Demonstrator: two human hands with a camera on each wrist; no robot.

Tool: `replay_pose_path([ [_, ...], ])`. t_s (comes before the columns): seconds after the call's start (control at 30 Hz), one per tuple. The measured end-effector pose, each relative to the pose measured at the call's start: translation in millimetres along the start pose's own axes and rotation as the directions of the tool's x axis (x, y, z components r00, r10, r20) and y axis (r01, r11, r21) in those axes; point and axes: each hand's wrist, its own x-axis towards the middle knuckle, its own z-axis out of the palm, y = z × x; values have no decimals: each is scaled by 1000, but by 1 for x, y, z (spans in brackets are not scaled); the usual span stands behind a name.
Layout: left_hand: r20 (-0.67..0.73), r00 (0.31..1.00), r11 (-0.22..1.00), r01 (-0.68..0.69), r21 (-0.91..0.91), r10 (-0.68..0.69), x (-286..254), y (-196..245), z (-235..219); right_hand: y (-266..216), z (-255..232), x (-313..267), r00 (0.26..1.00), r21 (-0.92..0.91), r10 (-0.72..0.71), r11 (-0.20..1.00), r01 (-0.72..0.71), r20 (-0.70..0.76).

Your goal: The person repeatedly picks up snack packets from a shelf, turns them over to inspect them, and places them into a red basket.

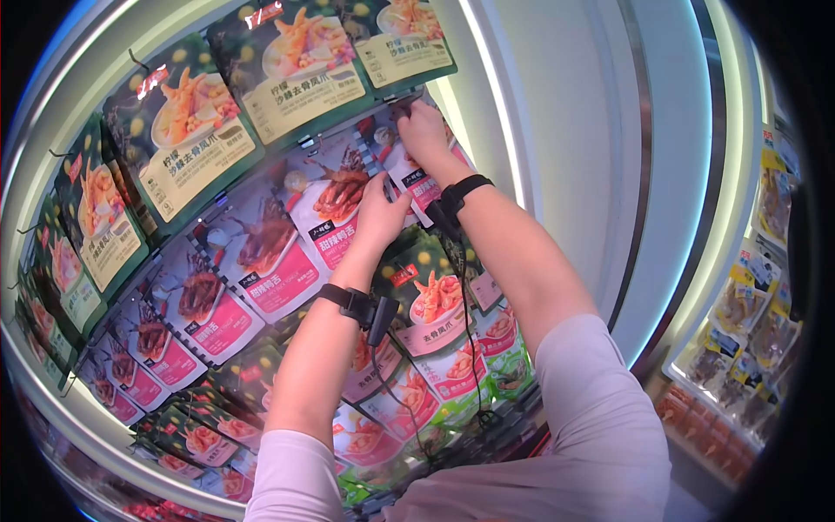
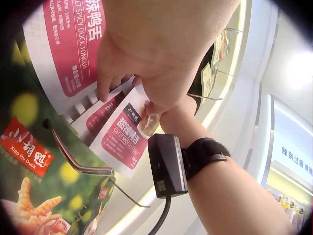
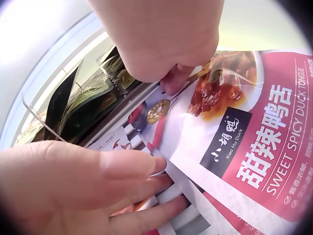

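Note:
At the top of a pink and white duck tongue pack, my right hand pinches the edge beside the rail. Just left of it, my left hand reaches in with fairly straight fingers, which touch the striped strip between packs. A neighbouring duck tongue pack hangs beside the left hand. Behind the gripped pack, the right wrist view shows the edge of another pack. The right fingertips are partly hidden.
Green chicken-feet packs hang in the row above, with more below. A metal hook sticks out near the left wrist. Black cables hang from the wrist cameras. Another stocked shelf stands at the right.

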Motion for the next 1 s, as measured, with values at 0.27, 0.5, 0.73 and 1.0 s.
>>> replay_pose_path([
  [0.27,-28,999,1000,16,0,-16,2,-2,1,15,11,3,987,-98,-159,983,156,-20],
  [0.5,-50,999,1000,-11,-23,10,1,-9,7,8,-21,-8,993,-252,18,968,13,121],
  [0.73,-43,999,1000,-2,4,2,4,-13,11,50,-44,-33,946,-128,322,937,-324,-38],
  [1.0,-105,994,965,-43,-258,16,-8,-4,22,51,-49,-46,928,-106,350,935,-338,129],
])
